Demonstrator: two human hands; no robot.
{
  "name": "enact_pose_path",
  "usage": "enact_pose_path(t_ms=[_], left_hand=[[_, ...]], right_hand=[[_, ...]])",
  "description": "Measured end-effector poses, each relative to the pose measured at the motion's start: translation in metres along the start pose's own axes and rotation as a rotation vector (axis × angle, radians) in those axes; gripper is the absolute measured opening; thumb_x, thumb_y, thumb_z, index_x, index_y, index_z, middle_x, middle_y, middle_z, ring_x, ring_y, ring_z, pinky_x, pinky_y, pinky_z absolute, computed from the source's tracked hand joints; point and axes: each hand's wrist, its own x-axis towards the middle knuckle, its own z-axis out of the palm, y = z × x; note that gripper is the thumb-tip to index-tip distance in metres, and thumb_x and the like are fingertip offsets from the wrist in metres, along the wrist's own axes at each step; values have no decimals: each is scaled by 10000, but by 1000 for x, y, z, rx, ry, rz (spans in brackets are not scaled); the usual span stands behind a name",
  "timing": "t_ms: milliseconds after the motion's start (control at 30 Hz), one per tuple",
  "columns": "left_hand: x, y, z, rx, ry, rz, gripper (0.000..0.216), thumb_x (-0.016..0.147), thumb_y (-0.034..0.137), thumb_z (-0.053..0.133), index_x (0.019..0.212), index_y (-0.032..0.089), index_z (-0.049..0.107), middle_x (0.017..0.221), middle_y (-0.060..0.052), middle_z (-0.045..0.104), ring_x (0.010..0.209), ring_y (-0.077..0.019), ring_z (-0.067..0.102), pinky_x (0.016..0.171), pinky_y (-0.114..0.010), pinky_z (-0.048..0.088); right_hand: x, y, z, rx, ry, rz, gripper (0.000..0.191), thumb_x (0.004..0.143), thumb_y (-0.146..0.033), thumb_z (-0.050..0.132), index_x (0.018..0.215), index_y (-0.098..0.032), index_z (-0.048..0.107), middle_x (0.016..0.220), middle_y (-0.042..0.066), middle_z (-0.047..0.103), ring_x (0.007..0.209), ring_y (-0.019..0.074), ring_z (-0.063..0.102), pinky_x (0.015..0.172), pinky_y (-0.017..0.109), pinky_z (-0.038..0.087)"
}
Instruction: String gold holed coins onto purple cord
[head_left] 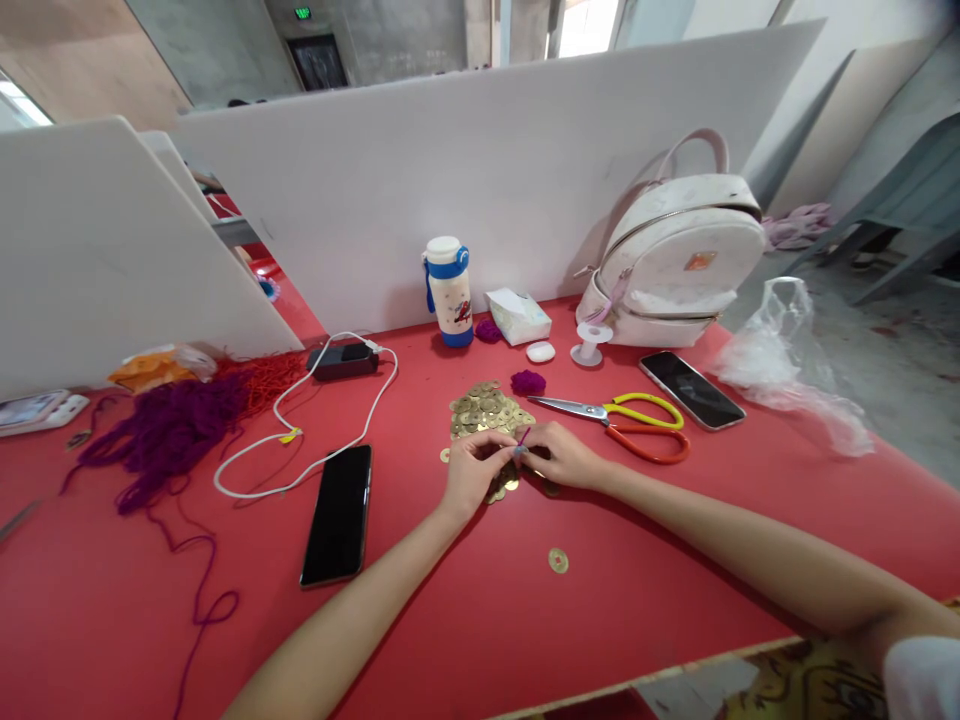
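Note:
Both hands meet over a pile of brass-coloured coins (487, 405) on the red table. My left hand (480, 465) pinches a short piece of purple yarn (524, 436) between thumb and forefinger. From the other side, my right hand (559, 455) is closed on the same yarn, its fingertips touching the left ones. Whether a coin is also between the fingers is hidden. Nearer the table's front lies a single coin (557, 560) with a hole in its middle. Just beyond the right hand sits a small purple yarn ball (528, 382).
Scissors (607, 412) with yellow and red handles lie right of the hands. A black phone (337, 515), a white cable (281, 425) and a purple yarn heap (172, 425) are on the left. Behind stand a bottle (453, 295), a tissue pack (521, 320) and a white backpack (675, 260).

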Motion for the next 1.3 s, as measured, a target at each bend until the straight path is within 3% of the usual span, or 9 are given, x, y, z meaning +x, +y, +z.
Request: enact_pose_path(t_ms=[300,433,500,700,833,1100,1300], left_hand=[[1,-5,-6,90,35,61,76,675,250,735,665,181,705,694,-33,698,671,-173,646,660,-279,521],[5,-8,-8,125,51,62,46,694,222,712,704,178,704,711,-33,700,693,-173,648,678,-275,513],[5,-8,-7,142,25,57,36,698,209,708,703,174,702,707,-31,696,677,-166,642,662,-265,504],[2,-7,-3,148,-88,61,35,761,188,662,753,177,630,650,10,627,573,-128,604,585,-239,487],[2,-10,-4,47,-141,83,151,783,198,659,834,197,517,678,34,588,593,-128,623,599,-243,507],[3,-9,-4,11,-221,103,163,800,227,654,864,195,507,684,25,574,613,-134,616,614,-257,528],[5,-9,-4,28,-243,125,156,804,214,649,868,193,509,676,28,573,595,-127,605,610,-252,514]], right_hand=[[0,1,0,-61,-57,-35,274,929,-235,462,712,-174,618,705,49,661,651,155,568,615,254,382],[-2,-1,-1,-36,-5,49,299,909,-358,540,672,-177,527,625,1,557,563,121,464,541,236,314],[-3,-1,-2,20,50,106,353,922,-407,516,654,-180,482,601,-17,504,541,110,426,520,231,293],[-2,0,-5,231,61,107,384,985,-412,409,716,-167,533,686,5,561,618,118,517,590,234,376],[-2,1,-7,350,76,122,410,966,-442,446,674,-163,517,645,-9,520,577,106,481,557,230,363],[0,3,1,755,141,238,427,869,-509,585,628,-169,492,575,-28,440,503,98,407,478,230,322],[1,4,1,810,162,260,459,839,-540,615,609,-162,497,548,-37,418,477,81,357,455,222,261]])
